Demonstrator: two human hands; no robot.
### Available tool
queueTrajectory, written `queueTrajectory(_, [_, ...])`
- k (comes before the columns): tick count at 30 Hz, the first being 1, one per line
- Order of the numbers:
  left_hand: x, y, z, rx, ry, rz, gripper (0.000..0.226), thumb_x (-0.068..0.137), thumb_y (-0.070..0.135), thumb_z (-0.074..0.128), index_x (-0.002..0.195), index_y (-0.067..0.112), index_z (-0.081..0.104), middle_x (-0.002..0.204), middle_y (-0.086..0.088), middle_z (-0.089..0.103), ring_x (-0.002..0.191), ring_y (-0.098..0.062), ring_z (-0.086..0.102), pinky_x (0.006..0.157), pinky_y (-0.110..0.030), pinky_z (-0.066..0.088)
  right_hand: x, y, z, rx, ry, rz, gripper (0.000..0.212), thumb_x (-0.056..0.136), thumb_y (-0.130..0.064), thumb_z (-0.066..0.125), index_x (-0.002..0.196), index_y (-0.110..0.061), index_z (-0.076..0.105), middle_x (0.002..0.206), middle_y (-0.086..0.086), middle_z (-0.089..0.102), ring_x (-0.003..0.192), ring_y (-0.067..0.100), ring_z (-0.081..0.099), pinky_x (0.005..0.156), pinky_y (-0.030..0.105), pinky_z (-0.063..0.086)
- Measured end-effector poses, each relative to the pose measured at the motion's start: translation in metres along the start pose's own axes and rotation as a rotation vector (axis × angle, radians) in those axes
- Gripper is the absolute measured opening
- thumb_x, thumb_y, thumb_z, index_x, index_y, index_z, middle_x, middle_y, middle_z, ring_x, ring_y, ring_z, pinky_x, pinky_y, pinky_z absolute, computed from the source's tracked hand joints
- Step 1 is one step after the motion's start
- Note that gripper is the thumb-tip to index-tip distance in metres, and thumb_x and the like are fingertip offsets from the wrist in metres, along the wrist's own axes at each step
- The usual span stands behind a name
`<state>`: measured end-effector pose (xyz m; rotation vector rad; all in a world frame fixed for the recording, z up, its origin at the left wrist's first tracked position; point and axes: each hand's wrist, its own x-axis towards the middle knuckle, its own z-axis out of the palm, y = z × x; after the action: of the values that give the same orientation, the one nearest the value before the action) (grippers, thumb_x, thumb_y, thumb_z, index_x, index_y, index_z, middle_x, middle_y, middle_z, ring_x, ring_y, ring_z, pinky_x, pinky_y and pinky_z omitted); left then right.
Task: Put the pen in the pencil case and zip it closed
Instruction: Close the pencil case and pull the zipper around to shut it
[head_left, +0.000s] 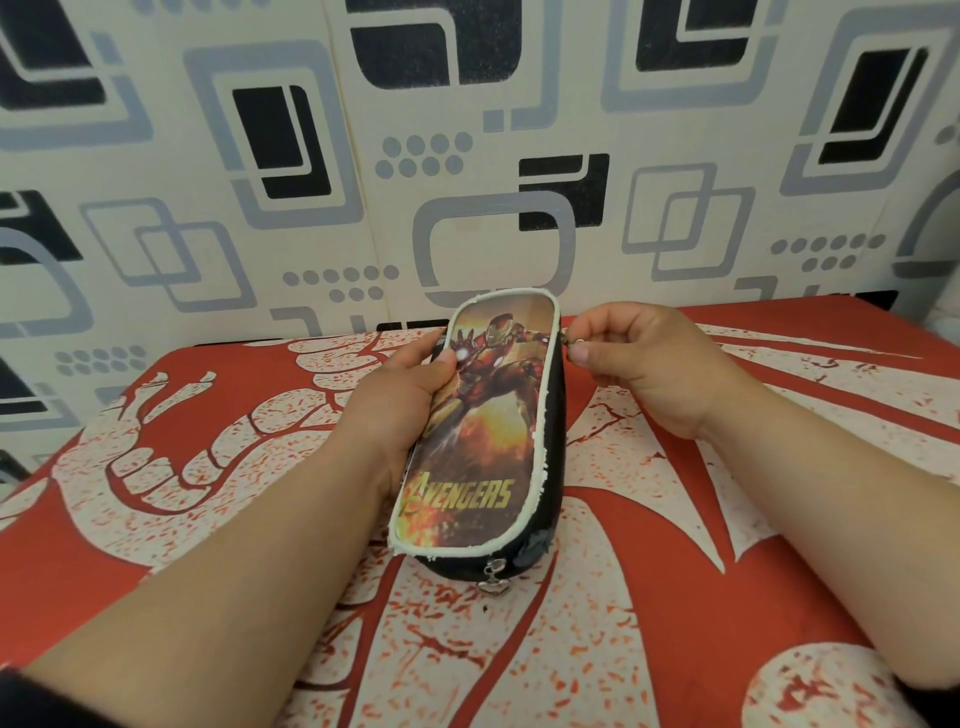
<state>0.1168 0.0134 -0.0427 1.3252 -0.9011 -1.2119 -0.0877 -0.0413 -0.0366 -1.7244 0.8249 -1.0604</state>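
A black pencil case (483, 436) with an orange superhero picture and worn white piping stands on its side on the table, long axis pointing away from me. My left hand (400, 400) grips its left edge, thumb on the picture. My right hand (639, 358) pinches a small metal zipper pull (575, 345) at the case's far right corner. A second zipper pull (493, 577), heart-shaped, hangs at the near end. No pen is visible.
The table wears a red and white patterned cloth (675, 545). Directly behind it stands a wall (467, 130) with black and grey square patterns. The table's far edge runs just beyond the case.
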Motion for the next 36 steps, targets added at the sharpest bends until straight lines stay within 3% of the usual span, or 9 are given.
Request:
queueTrajectory(8, [0.003,-0.001,-0.001,-0.081,0.037,-0.002,0.034,0.086,0.022,0.058,0.119,0.028,0.056,0.065,0.0,0.075,0.053,-0.018,0.069,0.043,-0.026,0.052,0.0,0.001,0.004,-0.032,-0.109,-0.039,0.023,0.077,-0.008,0.065,0.07,-0.029,0.07,0.065,-0.015,0.068,0.064,-0.002,0.059,0.064,0.014,0.047])
queueTrajectory(16, [0.005,-0.002,-0.002,-0.096,0.056,0.017,0.024,0.086,0.022,0.057,0.107,0.033,0.057,0.061,0.002,0.074,0.051,-0.018,0.069,0.041,-0.027,0.052,-0.002,-0.002,0.005,-0.006,-0.142,-0.072,0.026,0.076,-0.001,0.064,0.068,-0.026,0.068,0.061,-0.016,0.067,0.061,-0.004,0.058,0.061,0.009,0.046])
queueTrajectory(21, [0.007,-0.003,-0.004,-0.093,0.064,0.023,0.026,0.086,0.023,0.057,0.11,0.031,0.059,0.067,0.0,0.075,0.057,-0.02,0.07,0.05,-0.032,0.056,-0.003,-0.004,0.005,0.005,-0.163,-0.073,0.026,0.077,0.0,0.063,0.068,-0.024,0.068,0.06,-0.016,0.067,0.059,-0.004,0.058,0.059,0.009,0.046])
queueTrajectory(24, [0.006,-0.003,-0.004,-0.157,0.083,0.008,0.026,0.088,0.021,0.055,0.112,0.029,0.057,0.065,-0.001,0.075,0.054,-0.021,0.069,0.045,-0.031,0.054,-0.004,-0.002,0.01,0.033,-0.129,-0.052,0.022,0.08,-0.002,0.061,0.074,-0.023,0.065,0.059,-0.017,0.067,0.058,-0.004,0.058,0.056,0.01,0.046])
queueTrajectory(26, [0.006,-0.002,-0.004,-0.219,0.092,0.012,0.027,0.09,0.019,0.052,0.115,0.027,0.054,0.065,-0.002,0.074,0.053,-0.02,0.069,0.043,-0.031,0.053,-0.005,-0.001,0.016,0.081,-0.108,-0.015,0.016,0.082,-0.009,0.06,0.078,-0.023,0.064,0.059,-0.015,0.067,0.054,-0.002,0.058,0.052,0.015,0.047])
queueTrajectory(28, [0.007,-0.002,-0.005,-0.248,0.119,0.044,0.03,0.091,0.02,0.05,0.12,0.026,0.053,0.064,-0.001,0.074,0.051,-0.018,0.068,0.043,-0.03,0.053,-0.006,0.001,0.02,0.104,-0.138,0.045,0.004,0.079,-0.029,0.062,0.081,-0.026,0.064,0.062,-0.012,0.068,0.053,0.005,0.059,0.051,0.021,0.05])
queueTrajectory(31, [0.006,0.0,-0.005,-0.309,0.122,0.065,0.031,0.09,0.02,0.053,0.12,0.023,0.052,0.075,-0.004,0.075,0.058,-0.021,0.07,0.048,-0.035,0.055,-0.008,0.002,0.023,0.091,-0.191,0.119,0.03,0.062,-0.054,0.061,0.079,-0.029,0.061,0.066,-0.011,0.068,0.055,0.009,0.062,0.051,0.027,0.049])
queueTrajectory(34, [0.004,0.0,-0.003,-0.375,0.052,0.046,0.032,0.086,0.014,0.056,0.118,0.012,0.055,0.101,-0.016,0.071,0.082,-0.032,0.07,0.062,-0.048,0.057,-0.01,0.0,0.027,0.011,-0.19,0.066,0.033,0.058,-0.059,0.061,0.075,-0.031,0.059,0.067,-0.014,0.068,0.062,0.007,0.062,0.055,0.027,0.051])
queueTrajectory(36, [0.004,-0.002,-0.002,-0.404,0.047,0.036,0.031,0.085,0.011,0.055,0.116,0.007,0.057,0.104,-0.018,0.071,0.086,-0.034,0.069,0.066,-0.049,0.057,-0.011,-0.002,0.028,-0.01,-0.169,0.012,0.034,0.062,-0.062,0.058,0.076,-0.031,0.059,0.068,-0.015,0.067,0.065,0.004,0.061,0.058,0.023,0.05])
